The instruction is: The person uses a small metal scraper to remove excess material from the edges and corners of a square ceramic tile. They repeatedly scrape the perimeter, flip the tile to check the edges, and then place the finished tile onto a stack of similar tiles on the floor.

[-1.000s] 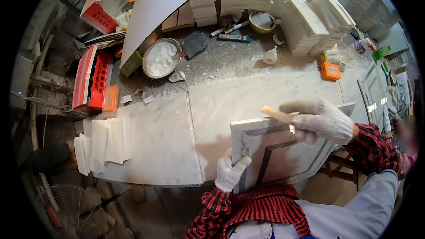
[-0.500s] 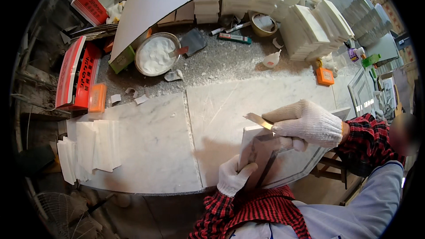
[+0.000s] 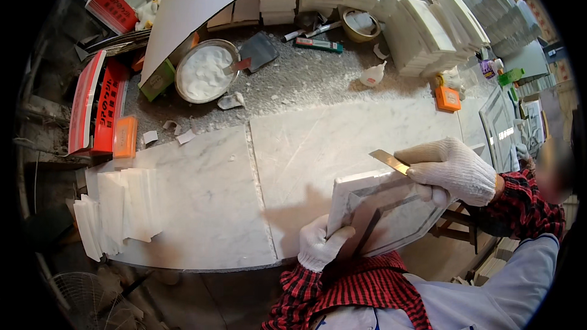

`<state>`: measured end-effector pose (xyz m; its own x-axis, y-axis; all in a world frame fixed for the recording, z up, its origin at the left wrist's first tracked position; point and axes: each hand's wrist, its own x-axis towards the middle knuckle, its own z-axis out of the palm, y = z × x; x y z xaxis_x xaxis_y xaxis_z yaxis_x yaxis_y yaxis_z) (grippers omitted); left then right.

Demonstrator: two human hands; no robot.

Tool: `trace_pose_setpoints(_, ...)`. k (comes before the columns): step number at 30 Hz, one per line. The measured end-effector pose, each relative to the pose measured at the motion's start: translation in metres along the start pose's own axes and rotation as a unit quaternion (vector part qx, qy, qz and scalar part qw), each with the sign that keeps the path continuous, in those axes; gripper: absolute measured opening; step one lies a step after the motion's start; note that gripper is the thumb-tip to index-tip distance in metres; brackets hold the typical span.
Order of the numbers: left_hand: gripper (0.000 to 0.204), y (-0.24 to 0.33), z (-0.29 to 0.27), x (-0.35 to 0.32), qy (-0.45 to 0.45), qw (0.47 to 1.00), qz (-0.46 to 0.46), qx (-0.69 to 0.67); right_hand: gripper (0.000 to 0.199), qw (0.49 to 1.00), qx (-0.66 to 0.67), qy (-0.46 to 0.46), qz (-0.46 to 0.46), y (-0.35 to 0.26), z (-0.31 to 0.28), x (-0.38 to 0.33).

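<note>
Leftward beyond the panel (image 3: 397, 208), a bowl (image 3: 197, 101) holds powder (image 3: 205, 72).

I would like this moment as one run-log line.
left white-gloved hand: grips pale marble-like panel with grey bands | right white-gloved hand: holds flat metal blade near panel's upper edge | panel: tilted

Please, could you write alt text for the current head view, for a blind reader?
A person's gloved right grip holds a thin metal blade near the upper edge of a grey-banded white panel, while the gloved left grip grasps the panel's left edge. Beyond, a bowl of white powder and stacked white slabs stand on a workbench.
</note>
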<state>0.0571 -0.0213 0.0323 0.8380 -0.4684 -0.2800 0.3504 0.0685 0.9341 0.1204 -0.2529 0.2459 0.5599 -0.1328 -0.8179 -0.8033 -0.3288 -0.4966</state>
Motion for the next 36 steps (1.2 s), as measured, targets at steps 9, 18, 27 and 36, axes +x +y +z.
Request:
trace_pose_setpoints(9, 0.014, -0.005, -0.006, 0.0, -0.027, 0.999, -0.012, 0.029, 0.039, 0.99, -0.018, -0.114, -0.081, -0.03, 0.036, 0.022)
trace_pose_setpoints(18, 0.017, 0.007, -0.004, 0.001, -0.032, 0.999, -0.024, 0.019, 0.043, 0.996, 0.004, -0.085, -0.031, -0.02, 0.025, 0.014)
trace_pose_setpoints(27, 0.015, 0.006, -0.004, 0.001, -0.031, 0.999, -0.004, 0.014, 0.04, 0.991, -0.039, -0.125, -0.027, -0.039, 0.03, 0.025)
trace_pose_setpoints(36, 0.025, -0.006, -0.007, -0.001, -0.029, 0.998, 0.014, 0.061, 0.038, 0.981, -0.042, -0.178, -0.057, -0.03, 0.02, 0.033)
